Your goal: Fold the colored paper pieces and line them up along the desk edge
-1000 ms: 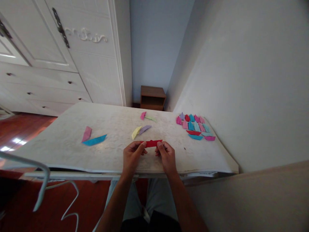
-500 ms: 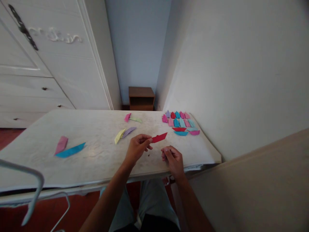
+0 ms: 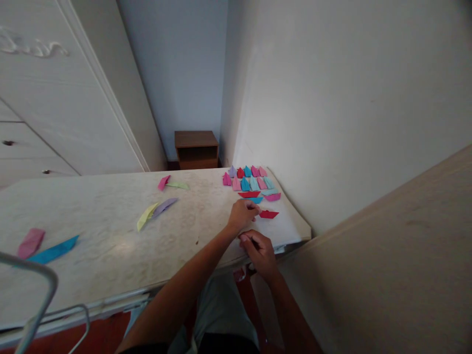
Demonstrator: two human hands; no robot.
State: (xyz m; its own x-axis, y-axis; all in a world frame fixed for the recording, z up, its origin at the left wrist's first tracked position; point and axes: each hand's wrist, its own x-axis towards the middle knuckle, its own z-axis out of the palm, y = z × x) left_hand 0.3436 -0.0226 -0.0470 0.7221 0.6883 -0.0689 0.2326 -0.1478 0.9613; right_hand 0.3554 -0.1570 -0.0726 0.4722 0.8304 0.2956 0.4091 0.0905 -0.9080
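Observation:
My left hand (image 3: 242, 215) pinches the left end of a red folded paper boat (image 3: 269, 215), low over the right end of the table. Just nearer to me, my right hand (image 3: 260, 251) is closed, thumb against fingers; whatever it may hold is hidden. Beyond my left hand lie flat folded boats: a red one (image 3: 249, 194), a blue one (image 3: 254, 200) partly covered by my fingers, and a magenta one (image 3: 273, 197). Farther back, several small folded paper pieces with pointed tops (image 3: 245, 184) stand in two rows, in pink, blue, red and lilac.
Folded strips lie leftward on the white table (image 3: 110, 211): yellow (image 3: 146, 216), purple (image 3: 164, 207), magenta (image 3: 163, 182), pale green (image 3: 178, 185), pink (image 3: 31, 243) and blue (image 3: 55, 250). A wall (image 3: 313, 123) borders the right; a curved white metal frame (image 3: 49, 285) is near left.
My view has turned right. My left hand has carried the red paper boat rightward, close to the flat boats. My right hand stays closed, now just below the left.

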